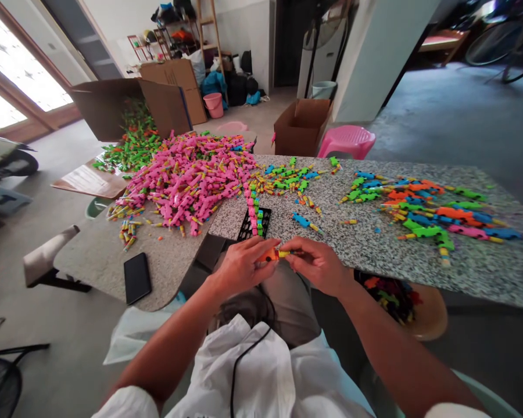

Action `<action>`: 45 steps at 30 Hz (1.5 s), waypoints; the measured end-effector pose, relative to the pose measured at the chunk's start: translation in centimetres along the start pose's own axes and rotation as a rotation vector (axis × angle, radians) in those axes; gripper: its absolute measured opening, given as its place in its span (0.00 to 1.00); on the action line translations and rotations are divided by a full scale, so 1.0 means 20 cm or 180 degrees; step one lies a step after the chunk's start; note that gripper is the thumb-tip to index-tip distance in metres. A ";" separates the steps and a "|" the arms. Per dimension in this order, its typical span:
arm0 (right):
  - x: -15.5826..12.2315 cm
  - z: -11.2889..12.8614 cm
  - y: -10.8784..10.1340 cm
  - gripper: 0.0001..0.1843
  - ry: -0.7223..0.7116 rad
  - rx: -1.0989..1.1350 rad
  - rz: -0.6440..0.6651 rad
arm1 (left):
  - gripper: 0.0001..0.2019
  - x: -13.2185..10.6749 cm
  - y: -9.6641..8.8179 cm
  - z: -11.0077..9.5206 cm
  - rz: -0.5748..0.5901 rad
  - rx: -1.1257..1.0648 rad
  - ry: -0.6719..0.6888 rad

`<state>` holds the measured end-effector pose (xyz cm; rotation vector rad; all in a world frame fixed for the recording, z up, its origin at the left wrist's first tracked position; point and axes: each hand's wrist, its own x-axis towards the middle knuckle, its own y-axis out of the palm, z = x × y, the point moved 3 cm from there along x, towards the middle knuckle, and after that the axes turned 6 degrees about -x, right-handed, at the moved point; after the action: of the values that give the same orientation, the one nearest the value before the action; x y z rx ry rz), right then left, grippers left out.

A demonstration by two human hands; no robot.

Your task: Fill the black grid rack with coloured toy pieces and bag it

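Note:
Above my lap, close to the table's front edge, my left hand [247, 259] pinches a small orange plastic toy piece [268, 255]. A yellow banded tube [283, 253] sticks out of its right end, and the fingertips of my right hand [316, 264] are closed on that tube. Just beyond my hands lies a black tray with holes [265, 220]. Over it run a row of pink pieces [250, 209] and a row of green pieces [260, 217]. A blue piece with a yellow tip [305, 222] rests to the right of the tray.
A large pile of pink pieces [192, 180] covers the left table, near a black phone [137, 277]. Green pieces [139, 130] spill from a cardboard box [108, 110]. Mixed coloured pieces [436, 209] lie at right on the speckled tabletop [353, 255]. A pink stool [347, 141] stands behind.

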<state>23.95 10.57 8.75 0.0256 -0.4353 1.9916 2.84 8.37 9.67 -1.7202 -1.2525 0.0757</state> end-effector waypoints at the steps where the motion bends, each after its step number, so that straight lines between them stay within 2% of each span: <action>1: 0.00 0.01 -0.01 0.10 -0.0057 -0.0066 0.0046 | 0.22 0.00 0.00 0.00 0.0029 0.0005 -0.0011; 5: 0.00 0.01 -0.04 0.11 -0.0189 -0.0160 0.0367 | 0.22 0.00 0.00 -0.02 0.0118 0.0060 -0.0041; 10: -0.02 -0.07 -0.04 0.12 -0.0110 -0.0135 0.0821 | 0.22 -0.02 0.01 -0.05 0.0330 0.0244 -0.0276; 15: 0.00 -0.13 0.00 0.15 -0.0600 -0.1433 0.0771 | 0.23 -0.05 0.02 -0.03 0.0455 0.0715 -0.0560; 19: 0.04 -0.14 0.01 0.09 -0.0820 -0.2483 0.0907 | 0.28 -0.07 0.01 -0.02 0.0679 0.0797 -0.0641; 24: 0.08 -0.13 0.08 0.08 -0.1060 -0.2850 0.1236 | 0.16 -0.10 0.01 0.01 0.0935 0.0718 -0.0972; 27: 0.12 -0.18 0.09 0.07 -0.1151 -0.2822 0.1307 | 0.24 -0.12 -0.03 0.03 0.0823 0.0665 -0.1051; 29: 0.20 -0.24 0.05 0.08 -0.1129 -0.2648 0.1301 | 0.35 -0.14 -0.09 0.05 0.0471 0.0702 -0.1170; 31: 0.31 -0.32 -0.02 0.09 -0.0990 -0.2417 0.1142 | 0.40 -0.16 -0.18 0.11 -0.0081 0.0753 -0.1441; 33: 0.44 -0.42 -0.10 0.10 -0.0689 -0.2242 0.0782 | 0.37 -0.19 -0.24 0.21 -0.0550 0.0731 -0.1756; 35: 0.59 -0.52 -0.15 0.10 -0.0276 -0.2104 0.0400 | 0.31 -0.22 -0.25 0.36 -0.0683 0.0599 -0.1998; 38: 0.80 -0.66 -0.14 0.10 0.0277 -0.1863 0.0088 | 0.23 -0.23 -0.14 0.63 -0.0464 0.0324 -0.2046; 41: 0.95 -0.75 -0.09 0.11 0.0613 -0.1743 -0.0116 | 0.19 -0.21 0.00 0.85 -0.0314 0.0293 -0.1832; 45: 1.09 -0.83 -0.02 0.12 0.0749 -0.1640 -0.0183 | 0.19 -0.15 0.15 1.03 -0.0204 0.0445 -0.1282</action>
<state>17.39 34.90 -2.03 -0.5073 -0.7691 1.7483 -7.60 19.48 -4.77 -1.5885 -1.5531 0.4808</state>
